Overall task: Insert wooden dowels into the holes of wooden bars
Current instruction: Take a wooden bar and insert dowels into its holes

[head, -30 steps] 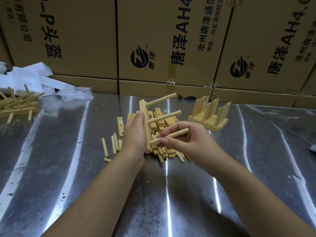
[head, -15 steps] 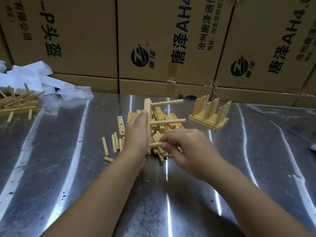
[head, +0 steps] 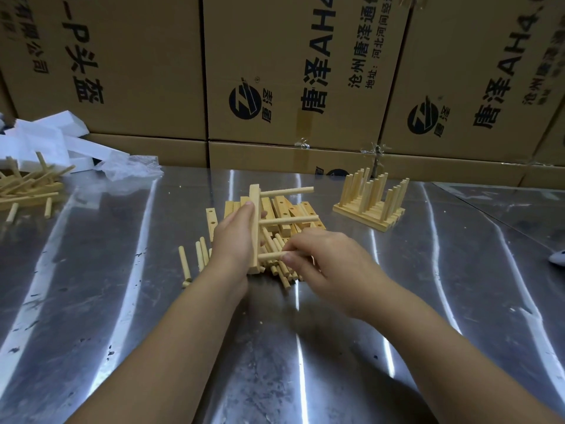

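My left hand (head: 234, 240) grips a pale wooden bar (head: 254, 209) and holds it upright on the metal table (head: 122, 301). Two dowels stick out of the bar to the right, an upper dowel (head: 287, 191) and a middle dowel (head: 289, 221). My right hand (head: 324, 264) pinches a third dowel (head: 270, 256) whose left end sits at the bar's lowest hole. Behind the hands lies a heap of loose bars (head: 293, 212) with holes. Loose dowels (head: 200, 258) lie to the left of and under the hands.
A stack of finished bars with upright dowels (head: 371, 200) stands at the back right. Another pile of dowelled pieces (head: 27, 188) lies far left, by white foam (head: 46, 139) and clear plastic (head: 131, 169). Cardboard boxes (head: 290, 71) wall off the back. A white object (head: 558, 257) shows at the right edge.
My right hand has brought the third dowel down and left, from tilted in the air to level at the bar's lowest hole. The bar has turned more upright.
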